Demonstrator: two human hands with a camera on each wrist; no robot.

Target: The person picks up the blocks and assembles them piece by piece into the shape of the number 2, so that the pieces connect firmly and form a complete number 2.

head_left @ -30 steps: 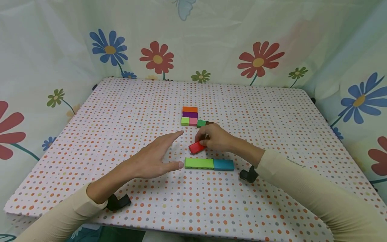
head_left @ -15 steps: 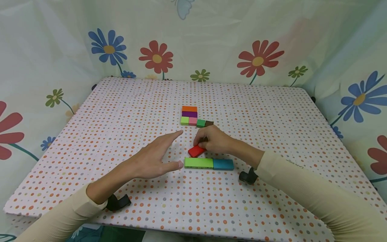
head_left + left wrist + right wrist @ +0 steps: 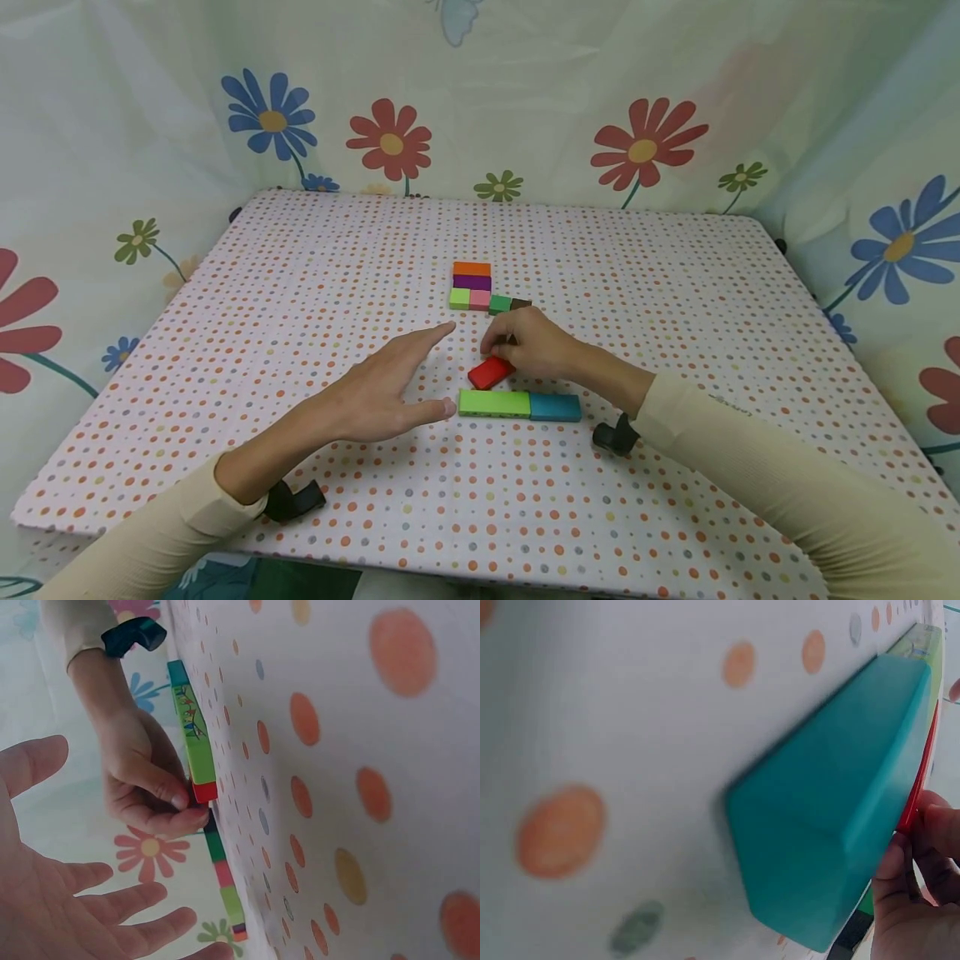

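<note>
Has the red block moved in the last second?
Yes. The red block, held by the right hand, sits slightly lower, closer to the long green block.

No readable text, labels or numbers on anything in view.

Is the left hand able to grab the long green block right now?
Probably yes. The left hand is open, its thumb tip right beside the near end of the long green block, and nothing lies between them. The right hand holds the red block just behind it.
</note>
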